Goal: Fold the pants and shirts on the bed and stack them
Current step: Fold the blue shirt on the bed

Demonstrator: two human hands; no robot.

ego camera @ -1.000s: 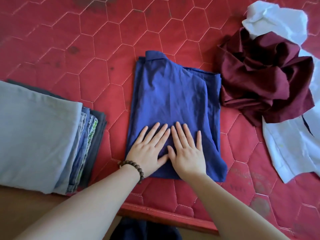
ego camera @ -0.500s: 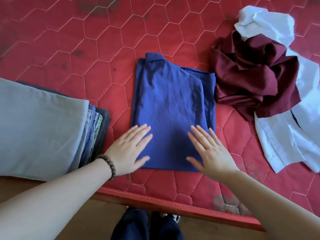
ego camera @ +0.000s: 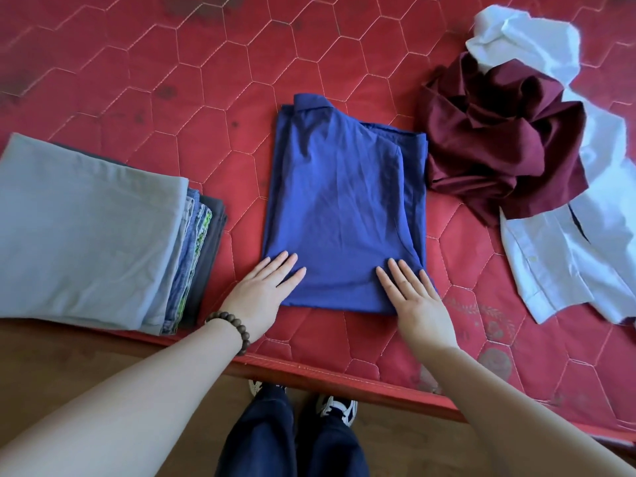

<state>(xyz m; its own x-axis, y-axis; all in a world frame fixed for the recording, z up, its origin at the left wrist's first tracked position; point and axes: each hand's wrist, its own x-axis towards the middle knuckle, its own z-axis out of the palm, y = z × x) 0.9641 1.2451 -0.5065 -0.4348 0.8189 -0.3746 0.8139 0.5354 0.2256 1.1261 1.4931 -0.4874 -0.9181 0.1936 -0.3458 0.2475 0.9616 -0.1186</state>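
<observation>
Surface: a red quilted mattress (ego camera: 344, 46) stitched in a hexagon pattern, with dark stains toward the far left and faded printed motifs near the front right edge.
Room: a brown floor (ego camera: 69, 359) shows below the mattress edge; the person's dark trousers (ego camera: 292, 438) and sneakers (ego camera: 339, 407) stand just before it.
Folded item: a blue shirt (ego camera: 340, 201) lies flat at the centre of the mattress, folded into a rectangle, collar at the far end.
Stack: a pile of folded clothes (ego camera: 89, 232) sits at the left, a grey piece on top, well apart from the blue shirt.
Unfolded items: a crumpled maroon garment (ego camera: 499, 142) lies on a white shirt (ego camera: 564, 263) at the right.
Left hand (ego camera: 261, 294): fingers straight, resting flat on the shirt's near left corner; a beaded bracelet (ego camera: 234, 330) circles the wrist.
Right hand (ego camera: 413, 297): fingers straight, flat on the near right corner; nothing gripped.
</observation>
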